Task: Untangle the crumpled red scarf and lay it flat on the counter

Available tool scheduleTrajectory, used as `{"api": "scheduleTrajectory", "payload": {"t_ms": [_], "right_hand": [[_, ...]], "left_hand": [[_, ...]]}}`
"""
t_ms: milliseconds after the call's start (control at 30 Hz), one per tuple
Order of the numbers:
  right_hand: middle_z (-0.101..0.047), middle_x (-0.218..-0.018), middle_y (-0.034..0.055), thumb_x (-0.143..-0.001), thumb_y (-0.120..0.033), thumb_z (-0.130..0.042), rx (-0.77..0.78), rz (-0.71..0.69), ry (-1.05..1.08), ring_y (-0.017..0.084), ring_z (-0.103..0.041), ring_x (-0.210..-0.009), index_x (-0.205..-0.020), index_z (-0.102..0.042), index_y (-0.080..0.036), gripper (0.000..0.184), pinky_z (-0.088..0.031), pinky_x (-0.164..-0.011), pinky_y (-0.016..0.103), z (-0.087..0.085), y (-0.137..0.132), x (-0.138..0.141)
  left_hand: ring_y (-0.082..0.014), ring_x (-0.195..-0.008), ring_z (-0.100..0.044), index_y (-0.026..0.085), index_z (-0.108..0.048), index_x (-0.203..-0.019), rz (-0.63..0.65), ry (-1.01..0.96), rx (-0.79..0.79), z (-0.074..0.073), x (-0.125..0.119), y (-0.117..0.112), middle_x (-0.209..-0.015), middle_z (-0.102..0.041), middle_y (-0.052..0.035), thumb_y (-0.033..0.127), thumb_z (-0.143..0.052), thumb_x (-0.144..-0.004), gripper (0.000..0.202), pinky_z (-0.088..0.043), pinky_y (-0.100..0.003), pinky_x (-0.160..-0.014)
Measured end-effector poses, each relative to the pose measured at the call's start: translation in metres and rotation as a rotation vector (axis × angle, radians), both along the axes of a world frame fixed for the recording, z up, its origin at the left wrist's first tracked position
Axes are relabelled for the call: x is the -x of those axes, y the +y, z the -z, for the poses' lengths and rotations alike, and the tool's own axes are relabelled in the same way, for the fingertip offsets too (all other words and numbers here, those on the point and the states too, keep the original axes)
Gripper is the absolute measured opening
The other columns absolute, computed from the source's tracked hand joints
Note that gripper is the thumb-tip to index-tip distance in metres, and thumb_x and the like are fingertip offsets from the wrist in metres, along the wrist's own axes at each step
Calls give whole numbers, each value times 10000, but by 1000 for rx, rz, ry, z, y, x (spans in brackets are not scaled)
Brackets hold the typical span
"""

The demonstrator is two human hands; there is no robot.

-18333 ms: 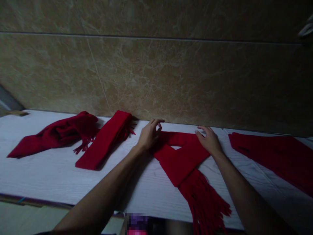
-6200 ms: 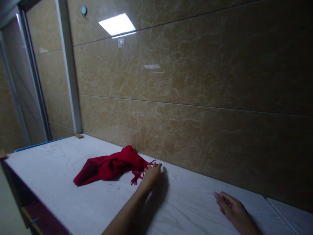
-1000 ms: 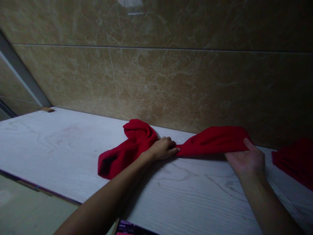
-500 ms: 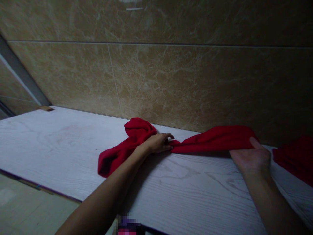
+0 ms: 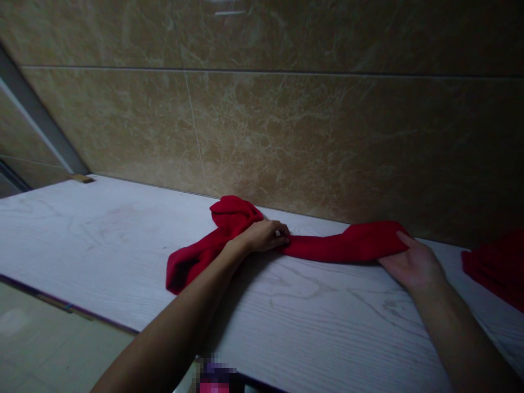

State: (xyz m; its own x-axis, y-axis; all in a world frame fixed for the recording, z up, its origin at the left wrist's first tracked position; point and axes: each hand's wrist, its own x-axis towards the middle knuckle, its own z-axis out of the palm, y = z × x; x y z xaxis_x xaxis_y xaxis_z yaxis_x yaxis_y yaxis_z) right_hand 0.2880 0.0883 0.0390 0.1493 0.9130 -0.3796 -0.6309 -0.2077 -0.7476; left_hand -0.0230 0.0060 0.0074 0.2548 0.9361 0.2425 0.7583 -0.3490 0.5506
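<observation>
Two slim bare forearms [image 5: 176, 327] run up from the bottom of the view into bare hands, the left hand [image 5: 266, 236] carrying a small pale glint [image 5: 278, 233] on one finger (too small to tell nail from ring), the right hand [image 5: 411, 266] long-fingered.

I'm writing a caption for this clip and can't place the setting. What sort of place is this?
Probably an indoor tiled room, perhaps a bathroom or washroom, though that's hard to be sure of. The glossy marble-look wall tiles suggest it, a white wood-grain board lies along them as a worktop, and a pale floor shows below.
</observation>
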Motion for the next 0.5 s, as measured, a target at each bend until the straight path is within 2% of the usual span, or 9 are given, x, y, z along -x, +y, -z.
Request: {"api": "scheduleTrajectory", "payload": {"t_ms": [67,133,167,233,300,367,433,500], "right_hand": [[-776,-988,90,-930,-93,-438,80,-128,-73,190,-724,-821,-1015,-707,-168,291,-617,-850,436,1,-1,0],[-778,-979,107,-937,-122,-437,68,-248,-82,226,-736,-845,-1076,-696,-171,298,-625,-826,495,-2,-3,-2],[-778,-987,112,-954,-151,-416,1,-251,-49,234,-740,-861,-1102,-693,-176,316,-634,-800,490,-5,-4,-3],[-781,-1016,103,-986,-201,-359,-193,-131,49,221,-746,-875,-1127,-694,-191,364,-654,-726,417,-12,-5,-7],[-784,-1034,70,-1000,-215,-333,-310,-13,108,197,-751,-851,-1119,-701,-217,386,-655,-637,346,-17,-5,-12],[-783,-1061,56,-1000,-205,-332,-285,-20,124,193,-757,-837,-1100,-708,-245,391,-652,-591,326,-19,-3,-18],[-780,-1086,63,-1002,-209,-303,-230,-24,150,204,-762,-854,-1086,-711,-268,420,-658,-594,338,-15,0,-24],[-770,-1125,81,-1001,-226,-289,-281,-29,221,224,-762,-913,-1115,-700,-271,429,-669,-642,369,-9,4,-27]], "left_hand": [[-186,-732,-665,222,-721,-1005,-88,-73,-74,-5,0,-2,-834,-742,-37,315,-577,-935,186,-460,-254,-670],[-209,-910,-674,202,-683,-1061,-225,-153,-290,-13,-1,-4,-1015,-743,-80,289,-517,-968,209,-494,-289,-817],[-222,-1026,-653,197,-669,-1070,-281,-174,-416,-18,-2,-6,-1124,-720,-102,282,-509,-975,205,-486,-316,-907],[-239,-1145,-599,198,-665,-1039,-303,-132,-569,-25,-5,-9,-1216,-676,-118,289,-532,-974,174,-455,-358,-1000],[-237,-1058,-621,203,-662,-979,-221,-13,-517,-27,-10,-10,-1111,-697,-104,308,-545,-974,158,-481,-360,-938],[-215,-892,-655,209,-639,-966,-143,71,-343,-23,-15,-10,-965,-716,-72,318,-517,-989,165,-503,-324,-801],[-197,-798,-673,217,-597,-1034,-137,80,-197,-18,-19,-9,-918,-726,-53,334,-450,-1019,189,-493,-294,-709],[-192,-761,-687,222,-543,-1135,-172,77,-119,-14,-22,-9,-920,-733,-52,355,-363,-1047,240,-486,-284,-672]]}}
